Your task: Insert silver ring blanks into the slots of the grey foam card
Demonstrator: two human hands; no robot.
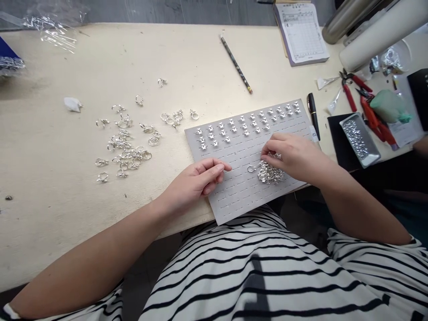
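Note:
A grey slotted foam tray (240, 187) lies at the table's near edge, with several silver rings (247, 125) set in its top rows. My left hand (197, 180) rests on the tray's left edge, fingers together and stretched out, holding nothing. My right hand (294, 156) hovers over a small heap of silver rings (269, 173) on the tray, its fingertips curled down and pinching at the heap. What the fingertips grip is too small to make out.
Loose silver rings (129, 142) lie scattered on the beige table to the left. A pencil (236, 64), a notepad (301, 31), a black pen (313, 113), red pliers (364, 102) and a metal tray of small parts (359, 139) sit at the back right.

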